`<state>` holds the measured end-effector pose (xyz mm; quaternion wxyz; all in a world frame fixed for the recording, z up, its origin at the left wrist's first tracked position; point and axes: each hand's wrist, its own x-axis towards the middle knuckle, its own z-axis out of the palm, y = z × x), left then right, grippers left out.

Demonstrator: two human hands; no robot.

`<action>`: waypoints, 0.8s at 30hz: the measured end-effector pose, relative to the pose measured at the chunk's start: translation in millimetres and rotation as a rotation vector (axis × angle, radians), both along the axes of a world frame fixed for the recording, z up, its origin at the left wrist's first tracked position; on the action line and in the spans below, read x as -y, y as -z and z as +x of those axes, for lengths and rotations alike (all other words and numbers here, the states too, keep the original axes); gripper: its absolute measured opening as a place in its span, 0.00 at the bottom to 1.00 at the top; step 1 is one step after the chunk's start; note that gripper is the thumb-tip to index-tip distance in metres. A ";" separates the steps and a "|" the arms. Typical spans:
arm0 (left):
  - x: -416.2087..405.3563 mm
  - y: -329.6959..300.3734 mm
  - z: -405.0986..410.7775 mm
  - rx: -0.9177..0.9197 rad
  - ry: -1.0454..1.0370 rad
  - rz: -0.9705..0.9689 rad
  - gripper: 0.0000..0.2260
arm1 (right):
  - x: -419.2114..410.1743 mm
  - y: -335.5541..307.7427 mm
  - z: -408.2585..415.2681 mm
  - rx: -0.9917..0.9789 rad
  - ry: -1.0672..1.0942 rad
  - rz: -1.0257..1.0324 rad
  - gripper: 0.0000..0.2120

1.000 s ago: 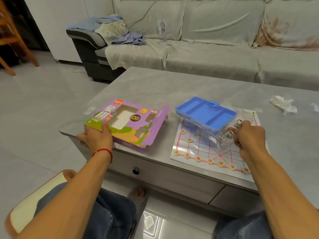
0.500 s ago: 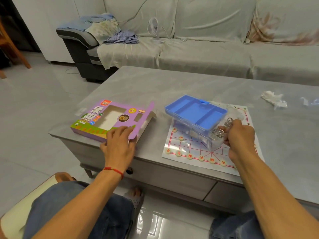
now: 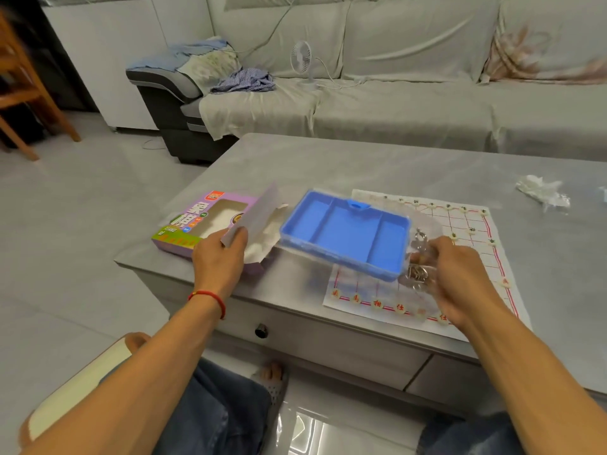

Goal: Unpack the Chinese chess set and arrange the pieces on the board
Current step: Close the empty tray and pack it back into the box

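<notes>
Two hands work above a grey bench (image 3: pixel 361 165) where a Chinese chess set is half unpacked. Left hand (image 3: pixel 219 261), a red string at its wrist, pinches the raised flap of the purple cardboard box (image 3: pixel 184 221), which lies flat toward nine o'clock with its long axis running roughly from eight to two o'clock; a cut-out window in its lid shows white inside, and white paper spills from the open end. Right hand (image 3: pixel 460 277) curls round a clear plastic case (image 3: pixel 423 254) with metal rings visible inside, holding it against the blue plastic tray (image 3: pixel 345 234). That tray, with three shallow compartments and a small tab on its far rim, is tilted, its long axis running from ten to four o'clock, its right end over the paper chess board (image 3: pixel 466 224). White with a red grid, the board lies flat on the bench toward three o'clock, its near edge running along the bench front. Round cream chess pieces (image 3: pixel 377 303) with red characters line that near row; others with dark characters sit along the far edge. At one o'clock a crumpled plastic wrapper (image 3: pixel 542 192) rests on the bench, well apart.
</notes>
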<state>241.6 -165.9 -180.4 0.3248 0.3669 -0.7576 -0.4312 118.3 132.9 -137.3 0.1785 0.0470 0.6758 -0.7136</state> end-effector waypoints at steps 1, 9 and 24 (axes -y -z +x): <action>0.6 0.3 0.3 -0.019 0.007 0.028 0.17 | 1.1 0.5 1.8 -0.001 -0.027 0.029 0.12; -8.3 9.2 12.1 -0.061 0.054 0.067 0.13 | 7.4 4.9 6.3 0.030 -0.082 0.126 0.09; -4.0 10.0 13.1 0.076 0.279 -0.070 0.13 | 11.8 6.5 10.8 0.047 0.023 0.129 0.12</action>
